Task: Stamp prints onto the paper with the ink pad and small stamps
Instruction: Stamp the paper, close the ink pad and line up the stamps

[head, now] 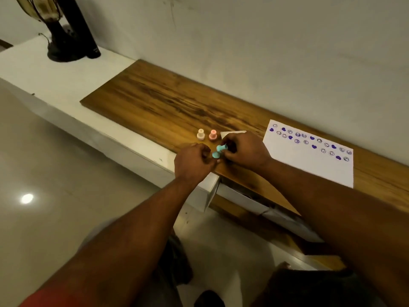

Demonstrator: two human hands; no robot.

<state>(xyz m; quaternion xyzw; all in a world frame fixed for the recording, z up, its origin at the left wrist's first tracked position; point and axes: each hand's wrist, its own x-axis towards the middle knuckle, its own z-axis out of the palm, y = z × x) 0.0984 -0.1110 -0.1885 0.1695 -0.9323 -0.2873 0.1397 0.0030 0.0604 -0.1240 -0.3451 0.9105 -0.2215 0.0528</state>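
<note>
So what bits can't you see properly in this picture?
Head view only:
- The ink pad: only a white corner shows behind the right hand; I cannot tell if that is it.
- The blue stamp: its printing face is covered by fingers of the left hand and right hand.
- The prints on the paper: the little faces are too small to read.

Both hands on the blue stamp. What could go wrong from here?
The light-blue plastic stamp is pinched between left hand and right hand at the wooden board's front edge; a slipped grip could drop it to the floor. The cream stamp and pink stamp stand just behind the hands; a knock may topple them.
</note>
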